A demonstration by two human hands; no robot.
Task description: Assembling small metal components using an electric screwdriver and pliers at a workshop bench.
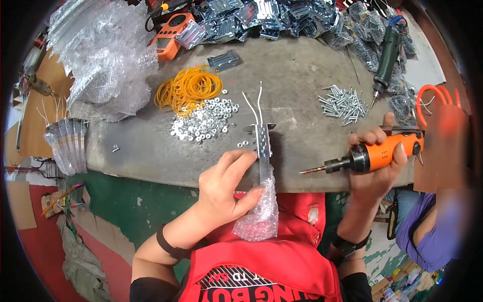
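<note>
My left hand (221,186) grips a narrow metal part (263,141) at the table's near edge. Two white wires (259,103) stick out from its far end, and bubble wrap (259,216) covers its near end. My right hand (372,183) is closed around an orange and black power drill (382,153). The drill's bit (312,171) points left toward the metal part, apart from it. Beyond my left hand lie a heap of small silver nuts (206,121) and a bundle of yellow rubber bands (188,90). A pile of screws (344,105) lies beyond the drill.
Silver metal brackets (266,17) are heaped along the back beside an orange device (173,35). A bubble-wrap pile (100,65) and wrapped parts (68,141) are at left. A green electric screwdriver (388,55) hangs at right, near an orange coiled hose (427,98) and another person's purple sleeve (422,236).
</note>
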